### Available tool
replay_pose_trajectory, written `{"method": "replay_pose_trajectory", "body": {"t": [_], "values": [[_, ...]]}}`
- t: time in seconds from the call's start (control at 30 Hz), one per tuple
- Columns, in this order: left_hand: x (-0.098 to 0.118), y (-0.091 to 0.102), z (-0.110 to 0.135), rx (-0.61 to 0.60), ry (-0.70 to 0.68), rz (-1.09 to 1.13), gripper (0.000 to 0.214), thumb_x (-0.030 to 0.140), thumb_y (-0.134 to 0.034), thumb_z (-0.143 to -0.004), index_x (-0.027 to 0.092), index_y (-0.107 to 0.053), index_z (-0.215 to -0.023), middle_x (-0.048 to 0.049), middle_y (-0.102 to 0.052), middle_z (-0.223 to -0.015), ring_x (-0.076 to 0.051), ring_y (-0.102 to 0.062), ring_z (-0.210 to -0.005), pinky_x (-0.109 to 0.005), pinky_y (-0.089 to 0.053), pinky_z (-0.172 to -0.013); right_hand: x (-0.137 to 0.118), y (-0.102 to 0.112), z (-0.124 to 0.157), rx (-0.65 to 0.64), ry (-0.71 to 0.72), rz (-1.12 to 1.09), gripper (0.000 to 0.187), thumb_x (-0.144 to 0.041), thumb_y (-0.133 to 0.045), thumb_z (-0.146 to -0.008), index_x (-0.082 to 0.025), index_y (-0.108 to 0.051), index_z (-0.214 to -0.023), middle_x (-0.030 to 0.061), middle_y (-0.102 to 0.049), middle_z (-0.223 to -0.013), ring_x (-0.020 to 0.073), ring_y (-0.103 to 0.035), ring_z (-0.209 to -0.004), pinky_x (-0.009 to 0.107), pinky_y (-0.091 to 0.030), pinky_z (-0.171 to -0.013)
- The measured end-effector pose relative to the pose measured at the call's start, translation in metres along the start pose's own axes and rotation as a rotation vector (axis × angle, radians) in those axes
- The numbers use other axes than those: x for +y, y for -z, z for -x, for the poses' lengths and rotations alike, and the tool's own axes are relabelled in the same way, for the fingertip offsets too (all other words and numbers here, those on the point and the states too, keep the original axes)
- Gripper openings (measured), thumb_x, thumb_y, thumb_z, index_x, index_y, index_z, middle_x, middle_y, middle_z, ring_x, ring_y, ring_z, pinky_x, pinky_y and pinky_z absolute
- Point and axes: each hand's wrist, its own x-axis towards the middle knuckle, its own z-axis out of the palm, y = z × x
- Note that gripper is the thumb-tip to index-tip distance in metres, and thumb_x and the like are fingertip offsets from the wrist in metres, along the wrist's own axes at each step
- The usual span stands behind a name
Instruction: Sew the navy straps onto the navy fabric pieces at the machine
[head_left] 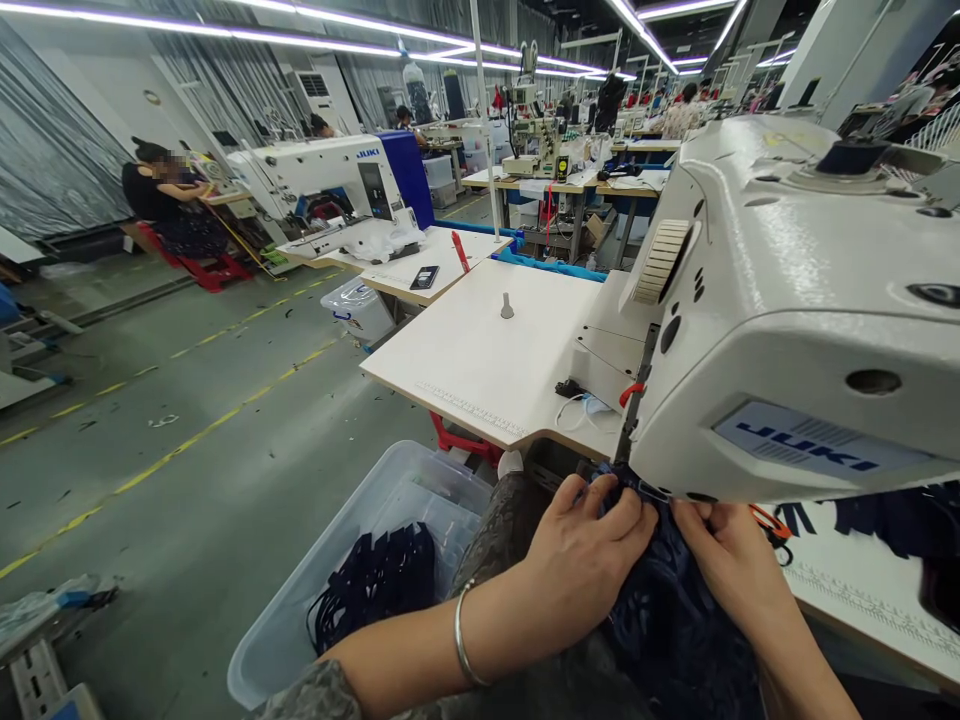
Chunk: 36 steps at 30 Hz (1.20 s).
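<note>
Dark navy fabric [667,600] hangs from the needle area of a white JUKI sewing machine [795,330] and drapes down over my lap. On its left side my left hand [592,550] has its fingers curled onto the cloth just below the needle bar. My right hand [724,550] pinches the fabric's right edge under the machine head, its fingertips partly hidden. A silver bangle [461,635] circles my left wrist. The cloth's contact with the needle is hidden by fingers and the machine.
A clear plastic bin [277,620] holding navy strips [382,580] stands left of my legs. Orange-handled scissors [772,525] and dark cloth [892,520] lie right of the machine. The white table [480,350] carries a small peg. Another JUKI machine [322,180] stands beyond; a person [169,200] sits far left.
</note>
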Motion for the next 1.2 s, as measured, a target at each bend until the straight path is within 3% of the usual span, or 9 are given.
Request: {"method": "replay_pose_trajectory", "body": {"t": [0.17,0.33,0.5,0.83,1.0,1.1,1.2], "values": [[0.000,-0.002,-0.001,0.023,-0.002,-0.026,0.039,0.026,-0.041,-0.097,0.016,-0.046,-0.134,-0.0057,-0.052,-0.133,-0.027,-0.043,-0.123,-0.042,-0.030,-0.097,-0.004,0.001,-0.001,0.002,-0.002,0.050,0.035,-0.048,-0.046,-0.088,-0.025,-0.032,-0.066,-0.0054,-0.034,-0.060,0.0138,-0.036,-0.060,0.026,-0.033,-0.060],[0.001,-0.001,-0.001,0.029,-0.004,-0.074,0.036,0.022,-0.038,-0.098,0.017,-0.047,-0.133,-0.0076,-0.051,-0.132,-0.025,-0.044,-0.123,-0.041,-0.029,-0.098,-0.009,0.003,-0.001,0.008,-0.020,0.112,0.040,-0.050,-0.045,-0.085,-0.025,-0.024,-0.062,-0.0060,-0.026,-0.056,0.0131,-0.031,-0.055,0.025,-0.029,-0.053],[0.000,0.002,0.001,0.043,-0.001,-0.089,0.036,0.020,-0.039,-0.098,0.014,-0.048,-0.132,-0.0070,-0.052,-0.128,-0.023,-0.045,-0.120,-0.038,-0.029,-0.098,-0.013,0.002,-0.003,-0.012,-0.020,0.152,0.035,-0.050,-0.045,-0.082,-0.025,-0.033,-0.062,-0.0041,-0.037,-0.056,0.0147,-0.040,-0.058,0.025,-0.034,-0.055],[-0.005,0.004,0.002,0.053,0.014,-0.070,0.035,0.020,-0.036,-0.100,0.014,-0.048,-0.133,-0.0067,-0.054,-0.124,-0.024,-0.046,-0.118,-0.040,-0.029,-0.100,-0.016,0.000,-0.003,0.039,-0.016,0.176,0.033,-0.054,-0.045,-0.079,-0.025,-0.037,-0.063,-0.0029,-0.043,-0.053,0.0158,-0.045,-0.054,0.027,-0.037,-0.054],[-0.003,0.005,0.000,0.070,0.007,-0.050,0.032,0.019,-0.035,-0.101,0.015,-0.051,-0.129,-0.0065,-0.057,-0.116,-0.023,-0.049,-0.115,-0.039,-0.031,-0.097,-0.011,0.000,-0.003,0.050,-0.013,0.162,0.036,-0.052,-0.048,-0.079,-0.026,-0.035,-0.059,-0.0038,-0.039,-0.050,0.0146,-0.039,-0.051,0.027,-0.034,-0.051],[0.000,0.005,0.000,0.091,0.025,0.034,0.038,0.039,-0.033,-0.103,0.016,-0.051,-0.127,-0.0062,-0.059,-0.113,-0.024,-0.051,-0.114,-0.040,-0.033,-0.096,-0.003,0.000,-0.002,0.055,0.012,0.094,0.033,-0.050,-0.051,-0.082,-0.025,-0.040,-0.063,-0.0038,-0.043,-0.053,0.0148,-0.042,-0.053,0.026,-0.036,-0.053],[0.002,0.007,-0.001,0.112,0.016,0.102,0.069,0.069,-0.030,-0.093,0.014,-0.050,-0.129,-0.0083,-0.059,-0.114,-0.028,-0.050,-0.116,-0.041,-0.033,-0.097,0.006,0.000,-0.001,0.064,0.016,0.023,0.030,-0.050,-0.052,-0.085,-0.024,-0.045,-0.072,-0.0037,-0.047,-0.060,0.0155,-0.045,-0.058,0.027,-0.039,-0.058]]}}
